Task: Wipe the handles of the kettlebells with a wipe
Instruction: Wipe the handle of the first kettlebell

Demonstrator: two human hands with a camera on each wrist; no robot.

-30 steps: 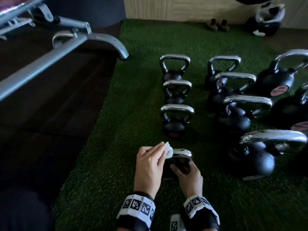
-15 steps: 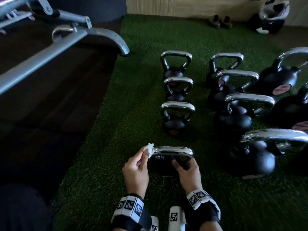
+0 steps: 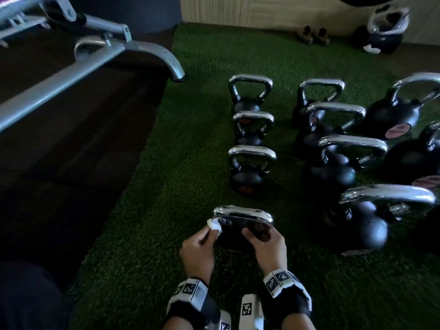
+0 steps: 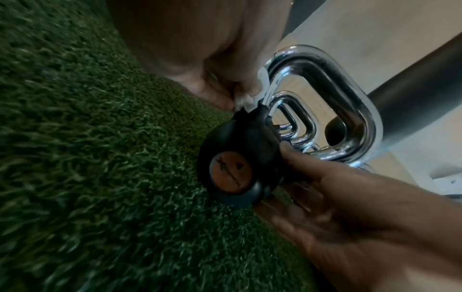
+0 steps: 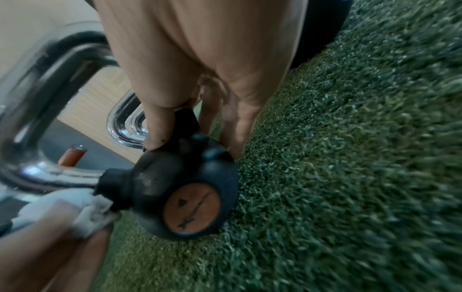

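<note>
The nearest small black kettlebell (image 3: 240, 234) with a chrome handle (image 3: 242, 211) stands on the green turf, an orange disc (image 4: 230, 172) on its side. My left hand (image 3: 197, 251) pinches a small white wipe (image 3: 214, 226) against the lower left leg of that handle, where it meets the black body. The wipe (image 5: 87, 209) also shows crumpled in the right wrist view. My right hand (image 3: 266, 246) grips the kettlebell's body (image 5: 175, 177) from the right, thumb on top.
More chrome-handled kettlebells stand ahead in a row (image 3: 250, 167) and bigger ones to the right (image 3: 357, 222). A metal bench frame (image 3: 95, 60) lies over dark flooring at the left. Dark shoes (image 3: 312, 35) and a black-and-white object (image 3: 383, 29) sit by the far wall.
My left hand slid the wipe from the top of the handle to its left end and down the left leg. The right hand stayed on the kettlebell's body.
</note>
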